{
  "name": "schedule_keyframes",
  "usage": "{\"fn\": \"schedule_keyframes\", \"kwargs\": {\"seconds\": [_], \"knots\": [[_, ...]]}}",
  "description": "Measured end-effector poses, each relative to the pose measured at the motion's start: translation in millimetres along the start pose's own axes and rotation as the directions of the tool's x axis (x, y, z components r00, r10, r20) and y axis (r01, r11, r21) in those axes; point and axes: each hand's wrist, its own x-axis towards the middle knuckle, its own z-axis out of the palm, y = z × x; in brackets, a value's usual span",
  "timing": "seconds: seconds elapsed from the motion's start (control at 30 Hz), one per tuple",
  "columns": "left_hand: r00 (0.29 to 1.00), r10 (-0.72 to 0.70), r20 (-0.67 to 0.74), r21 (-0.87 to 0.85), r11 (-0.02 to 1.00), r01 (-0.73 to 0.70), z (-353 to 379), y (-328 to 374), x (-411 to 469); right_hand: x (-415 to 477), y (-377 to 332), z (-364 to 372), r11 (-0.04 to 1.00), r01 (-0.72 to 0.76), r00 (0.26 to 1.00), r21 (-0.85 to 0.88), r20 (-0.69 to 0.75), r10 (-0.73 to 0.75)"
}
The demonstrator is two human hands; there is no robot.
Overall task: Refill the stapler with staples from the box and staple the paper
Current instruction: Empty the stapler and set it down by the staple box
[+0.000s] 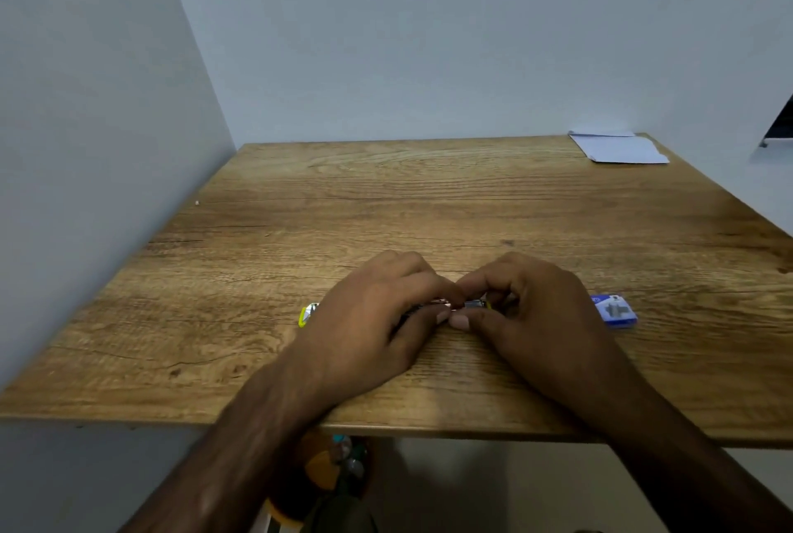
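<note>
A small stapler [472, 304] with yellow trim lies on the wooden table [429, 198], mostly hidden under both hands; its yellow end [305, 314] sticks out left of my left hand. My left hand [373, 318] covers and holds the stapler's body. My right hand [528, 309] pinches its metal part at the middle, fingertips touching those of the left hand. The blue staple box [613, 311] lies just right of my right hand. White paper [620, 147] rests at the table's far right corner.
Grey walls [107, 146] close off the table on the left and at the back. Below the front edge, some orange and green objects [334, 472] lie on the floor. A dark object [781, 120] shows at the right edge.
</note>
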Motion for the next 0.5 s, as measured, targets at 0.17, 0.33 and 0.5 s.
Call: {"fn": "schedule_keyframes", "kwargs": {"seconds": [0.17, 0.33, 0.5], "knots": [[0.999, 0.011, 0.044, 0.086, 0.996, -0.015, 0, 2, 1, -1, 1, -2, 0.996, -0.038, 0.999, 0.085, 0.007, 0.038], [0.996, 0.057, 0.071, 0.189, 0.979, -0.070, 0, 6, 2, -1, 2, -2, 0.993, -0.045, 0.999, 0.111, 0.000, 0.045], [0.987, 0.100, 0.127, 0.113, 0.987, -0.115, -3, 3, 12, -1, 2, 0, 0.988, -0.066, 0.998, 0.137, -0.009, 0.068]]}}
